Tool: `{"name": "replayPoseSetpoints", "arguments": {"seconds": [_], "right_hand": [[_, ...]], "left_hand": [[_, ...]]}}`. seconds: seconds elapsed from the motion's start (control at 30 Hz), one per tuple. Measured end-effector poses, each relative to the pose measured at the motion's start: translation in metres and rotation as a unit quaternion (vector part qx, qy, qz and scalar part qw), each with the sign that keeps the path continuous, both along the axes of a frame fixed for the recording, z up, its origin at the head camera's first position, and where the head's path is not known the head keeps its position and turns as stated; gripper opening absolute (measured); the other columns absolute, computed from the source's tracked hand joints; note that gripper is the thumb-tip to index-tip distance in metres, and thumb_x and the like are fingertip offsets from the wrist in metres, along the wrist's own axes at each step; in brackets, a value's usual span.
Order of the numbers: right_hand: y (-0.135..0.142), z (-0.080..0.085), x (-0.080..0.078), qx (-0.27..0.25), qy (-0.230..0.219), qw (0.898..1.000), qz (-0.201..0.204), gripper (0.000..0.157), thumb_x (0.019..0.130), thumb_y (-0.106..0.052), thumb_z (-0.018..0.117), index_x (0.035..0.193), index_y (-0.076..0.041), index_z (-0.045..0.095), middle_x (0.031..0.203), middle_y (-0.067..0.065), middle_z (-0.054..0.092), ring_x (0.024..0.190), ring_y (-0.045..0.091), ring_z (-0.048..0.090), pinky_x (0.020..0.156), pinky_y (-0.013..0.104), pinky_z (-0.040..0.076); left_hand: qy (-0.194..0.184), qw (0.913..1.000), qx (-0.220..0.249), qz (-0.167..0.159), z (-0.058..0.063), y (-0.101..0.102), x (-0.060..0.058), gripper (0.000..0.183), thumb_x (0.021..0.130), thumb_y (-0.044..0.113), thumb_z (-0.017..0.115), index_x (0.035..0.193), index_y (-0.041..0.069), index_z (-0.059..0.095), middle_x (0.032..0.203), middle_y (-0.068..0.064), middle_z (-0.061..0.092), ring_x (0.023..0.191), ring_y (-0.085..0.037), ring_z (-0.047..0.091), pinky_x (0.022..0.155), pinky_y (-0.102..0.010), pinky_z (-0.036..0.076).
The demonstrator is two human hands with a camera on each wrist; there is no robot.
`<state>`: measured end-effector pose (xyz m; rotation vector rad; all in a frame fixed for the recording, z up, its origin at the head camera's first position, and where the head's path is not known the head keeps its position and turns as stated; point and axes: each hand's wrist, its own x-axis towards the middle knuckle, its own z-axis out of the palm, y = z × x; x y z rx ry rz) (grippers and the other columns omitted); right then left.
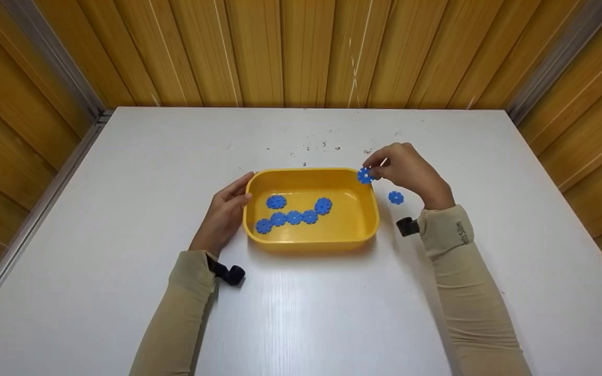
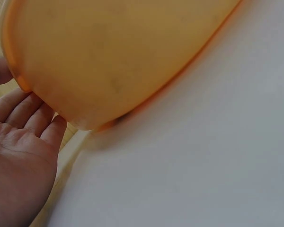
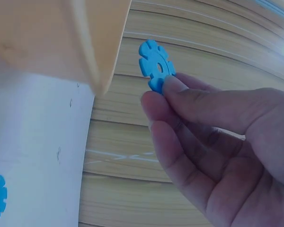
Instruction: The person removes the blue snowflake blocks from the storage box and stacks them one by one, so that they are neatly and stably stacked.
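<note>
A yellow plastic basin (image 1: 311, 245) stands on the white table with several blue notched discs inside, some of them in a row touching or close together, such as this disc (image 1: 294, 217). My left hand (image 1: 223, 213) grips its left end, thumb at the rim and fingers against the outer wall (image 2: 109, 61). Between thumb and fingertips my right hand (image 1: 405, 168) pinches one flower-shaped blue disc (image 3: 156, 66) with a hole in its centre. In the head view this disc overlaps the basin's far right corner. Another blue disc (image 1: 396, 197) lies on the table, right of the basin.
The white table (image 1: 301, 313) reaches back to a wood-patterned panel wall (image 1: 301, 52), with more panels at both sides. Small dark scuffs mark the tabletop behind the basin. A black wrist camera (image 1: 234, 275) sits at the left cuff, another camera (image 1: 408, 226) at the right.
</note>
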<state>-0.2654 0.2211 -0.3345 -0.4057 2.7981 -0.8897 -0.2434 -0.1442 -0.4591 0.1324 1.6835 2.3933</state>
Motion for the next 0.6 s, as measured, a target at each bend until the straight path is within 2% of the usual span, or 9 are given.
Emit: {"name": "replayPoseSetpoints", "arguments": {"seconds": [0.3,0.6], "right_hand": [[0.021,-0.007,0.004,0.003,-0.01,1.0,-0.024,0.028,0.098,-0.003,0.064,0.125,0.0,0.071,0.118,0.023,0.071,0.104,0.038,0.069,0.096,0.048,0.06],[0.037,-0.018,0.003,0.0,-0.03,0.999,-0.043,0.03,0.099,-0.004,0.063,0.127,0.0,0.07,0.121,0.025,0.07,0.107,0.039,0.068,0.103,0.053,0.056]], "left_hand": [[-0.001,1.0,-0.002,-0.002,0.0,0.0,-0.001,0.058,0.102,0.0,0.05,0.158,0.006,0.036,0.167,-0.007,0.035,0.155,-0.018,0.032,0.126,-0.031,0.031],[-0.002,1.0,-0.002,0.001,0.001,0.0,0.0,0.058,0.102,-0.001,0.049,0.158,0.005,0.036,0.166,-0.007,0.036,0.155,-0.018,0.032,0.127,-0.031,0.03]]}}
